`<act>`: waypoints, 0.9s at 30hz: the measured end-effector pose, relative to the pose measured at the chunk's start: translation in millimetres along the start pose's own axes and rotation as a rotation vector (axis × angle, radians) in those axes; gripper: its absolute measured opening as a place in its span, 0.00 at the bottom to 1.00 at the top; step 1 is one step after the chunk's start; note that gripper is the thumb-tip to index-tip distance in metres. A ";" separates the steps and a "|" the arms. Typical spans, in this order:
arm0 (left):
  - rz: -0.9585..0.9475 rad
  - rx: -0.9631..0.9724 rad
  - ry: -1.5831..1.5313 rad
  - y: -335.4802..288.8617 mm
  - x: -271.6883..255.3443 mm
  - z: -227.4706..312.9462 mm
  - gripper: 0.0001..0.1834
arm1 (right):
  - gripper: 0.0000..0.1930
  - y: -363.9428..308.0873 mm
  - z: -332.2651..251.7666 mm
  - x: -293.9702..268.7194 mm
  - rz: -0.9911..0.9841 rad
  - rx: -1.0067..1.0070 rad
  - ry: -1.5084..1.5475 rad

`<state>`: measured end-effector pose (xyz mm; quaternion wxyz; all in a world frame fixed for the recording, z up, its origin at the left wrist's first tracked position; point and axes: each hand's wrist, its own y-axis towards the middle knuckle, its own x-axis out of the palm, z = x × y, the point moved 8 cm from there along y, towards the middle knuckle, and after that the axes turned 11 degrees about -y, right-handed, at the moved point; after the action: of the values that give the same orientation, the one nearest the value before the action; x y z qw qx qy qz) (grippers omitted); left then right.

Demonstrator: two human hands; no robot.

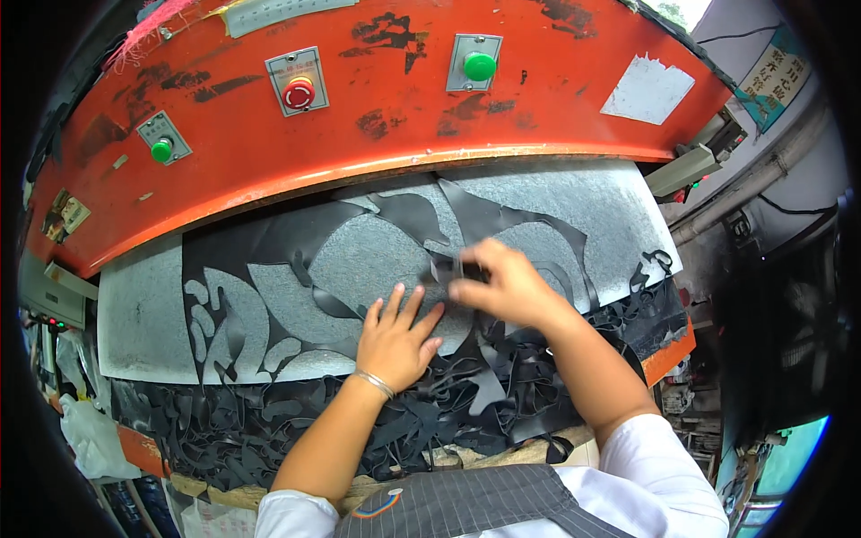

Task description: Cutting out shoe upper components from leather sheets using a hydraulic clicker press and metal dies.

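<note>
A black leather-like sheet (280, 235), cut through with large curved holes, lies across a grey worn board (574, 202). My left hand (395, 339) rests flat on the board's near middle, fingers spread, beside a curved strip of the sheet. To its right, my right hand (502, 285) is closed in a pinch above the board. At its fingertips is a small dark thing (443, 269), too smeared by motion to name its kind. A narrow band of the sheet (516, 218) runs beyond the right hand.
Just beyond the board stands a red-orange machine beam (386, 99) with a red button (298, 92), a green button (480, 66) and another green button (162, 150). Black scraps (404, 430) heap along the near edge. A white plastic bag (94, 439) hangs at left.
</note>
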<state>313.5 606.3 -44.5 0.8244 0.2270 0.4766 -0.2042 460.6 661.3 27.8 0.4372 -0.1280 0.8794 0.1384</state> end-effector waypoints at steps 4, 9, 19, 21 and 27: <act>0.041 0.014 -0.011 -0.4 -2.9 2.6 0.25 | 0.22 84.1 45.7 33.0 0.279 0.234 -0.114; 0.051 0.001 -0.081 -7.8 -8.4 -6.2 0.24 | 0.23 106.1 48.2 70.8 0.274 0.293 -0.182; 0.851 -0.252 -0.288 -34.8 -262.8 -185.4 0.12 | 0.38 95.8 8.7 1.7 0.380 0.182 -0.105; 1.129 -0.275 -0.095 -63.5 -316.8 -216.9 0.18 | 0.31 97.9 -6.0 -36.7 0.555 0.228 0.162; 0.894 -0.202 0.114 -43.0 -343.2 -188.9 0.18 | 0.15 90.1 -30.4 -104.7 0.817 0.100 0.319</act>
<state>0.1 720.1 165.7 0.8221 0.3395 0.3940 0.2317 468.4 745.1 141.5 0.2108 0.2316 0.9200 0.2356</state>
